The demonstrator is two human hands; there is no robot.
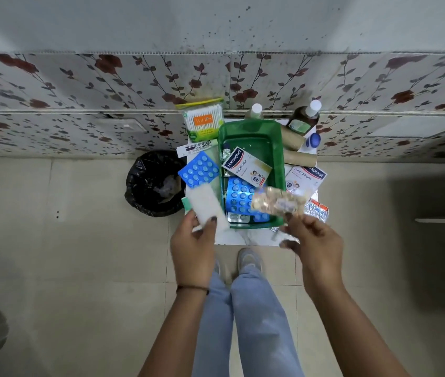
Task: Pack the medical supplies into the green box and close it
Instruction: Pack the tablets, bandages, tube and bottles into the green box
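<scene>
**Both hands holding strips over the box**

The left hand (192, 247) pinches a white strip (207, 205) at the 9 o'clock side of the green box (277, 159). The right hand (315, 244) pinches a tan blister strip (277, 203) over the box's 5 o'clock corner. The box sits open, holding a Hansaplast pack (246, 165) and blue blister packs (239, 195).

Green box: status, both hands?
Left hand holds white strip; right hand holds tan strip over green box. Box partly packed, open. Nothing blocking.
</scene>
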